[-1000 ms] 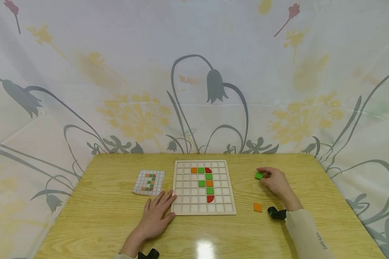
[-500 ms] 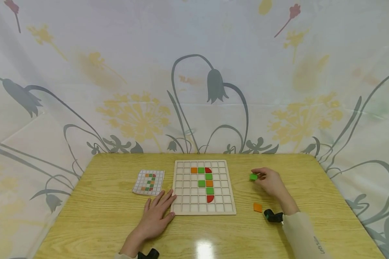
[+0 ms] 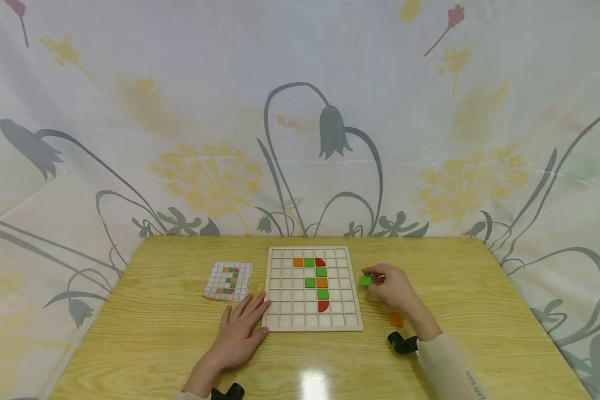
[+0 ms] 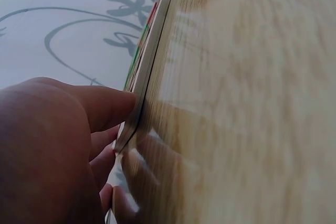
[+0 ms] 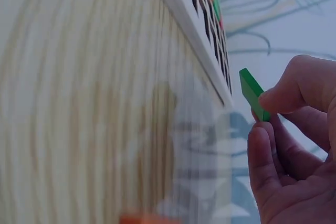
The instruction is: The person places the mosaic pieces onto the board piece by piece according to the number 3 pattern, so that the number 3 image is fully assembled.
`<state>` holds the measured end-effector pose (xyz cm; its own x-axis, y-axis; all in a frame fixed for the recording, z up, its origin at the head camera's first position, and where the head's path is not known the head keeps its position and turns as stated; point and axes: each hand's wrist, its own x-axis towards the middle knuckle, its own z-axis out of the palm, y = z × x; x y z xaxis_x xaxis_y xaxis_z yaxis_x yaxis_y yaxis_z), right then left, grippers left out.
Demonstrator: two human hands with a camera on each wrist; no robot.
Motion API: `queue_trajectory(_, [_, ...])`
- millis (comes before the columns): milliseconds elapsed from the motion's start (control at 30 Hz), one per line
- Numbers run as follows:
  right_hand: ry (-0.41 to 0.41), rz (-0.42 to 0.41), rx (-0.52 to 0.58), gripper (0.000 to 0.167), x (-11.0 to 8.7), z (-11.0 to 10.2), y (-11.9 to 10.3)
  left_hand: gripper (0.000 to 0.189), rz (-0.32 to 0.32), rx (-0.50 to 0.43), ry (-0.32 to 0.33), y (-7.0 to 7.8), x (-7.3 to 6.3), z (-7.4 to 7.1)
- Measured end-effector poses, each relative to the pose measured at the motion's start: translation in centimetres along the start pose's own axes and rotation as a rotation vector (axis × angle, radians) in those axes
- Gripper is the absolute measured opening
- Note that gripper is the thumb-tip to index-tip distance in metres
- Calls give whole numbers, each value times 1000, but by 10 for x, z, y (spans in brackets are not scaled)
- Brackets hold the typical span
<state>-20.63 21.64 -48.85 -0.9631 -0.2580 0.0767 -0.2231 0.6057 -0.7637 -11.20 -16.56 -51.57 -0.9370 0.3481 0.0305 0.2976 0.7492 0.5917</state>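
Note:
My right hand (image 3: 396, 289) pinches a green square tile (image 3: 365, 280) between thumb and fingers, just off the right edge of the wooden grid board (image 3: 286, 321). The right wrist view shows this green tile (image 5: 253, 94) held clear of the table. With fingers spread and straight, my left hand (image 3: 237, 336) lies at the board's lower left side, its fingertips touching the frame. Set in the board's cells are green and orange squares and red quarter-round pieces (image 3: 323, 306), forming a hooked line. A loose orange square tile (image 3: 396, 319) lies on the table below my right forearm.
A paper card (image 3: 228, 280) with a coloured grid pattern lies left of the board, close to my left fingertips. The wooden table (image 3: 145, 333) ends at a flower-printed curtain (image 3: 220, 111) behind. Black camera mounts (image 3: 402, 343) sit at the wrists.
My right hand has moved left across the table, carrying the green tile from well right of the board to beside its edge. My left hand has stayed in place.

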Motion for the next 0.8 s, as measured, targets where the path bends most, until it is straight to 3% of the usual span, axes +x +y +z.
queue_trajectory(233, [-49, -17, 36, 33, 2, 26, -19, 53, 3, 1, 3, -1, 0, 0])
queue_trajectory(567, [-137, -142, 27, 36, 0, 59, -40, 53, -3, -3, 8, 0, 0, 0])
queue_trajectory(800, [-172, -176, 35, 34, -1, 76, -50, 53, 3, 6, 0, 0, -1, -1])
